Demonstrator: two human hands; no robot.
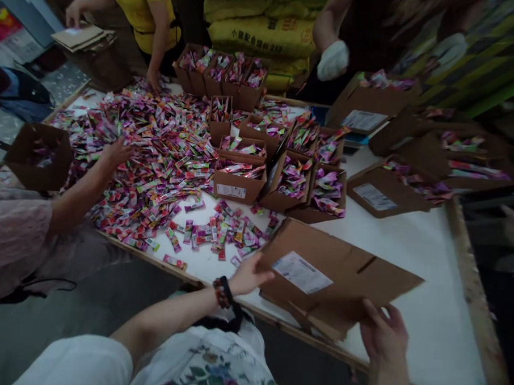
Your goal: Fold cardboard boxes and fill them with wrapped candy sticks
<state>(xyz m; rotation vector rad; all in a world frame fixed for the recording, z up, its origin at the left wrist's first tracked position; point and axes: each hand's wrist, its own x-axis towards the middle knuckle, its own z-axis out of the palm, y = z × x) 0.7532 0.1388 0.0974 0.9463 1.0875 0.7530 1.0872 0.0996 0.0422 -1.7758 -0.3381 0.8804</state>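
A partly flattened cardboard box (343,264) with a white printed label (302,272) lies tilted at the front edge of the table. My left hand (250,276) grips its left end, thumb on the near face and the other fingers partly hidden behind. At the box's lower right, my right hand (384,330) pinches the edge of the cardboard between thumb and fingers. Just beyond the left hand lie loose small wrapped packets (221,230) in pink, purple and green. Whether the box holds anything is hidden from me.
A large heap of packets (156,154) covers the table's left half. Several filled cardboard boxes (240,187) stand mid-table, with more at the right, near the wooden rim (470,281). A co-worker's arm (82,193) reaches in from the left; other people stand across the table.
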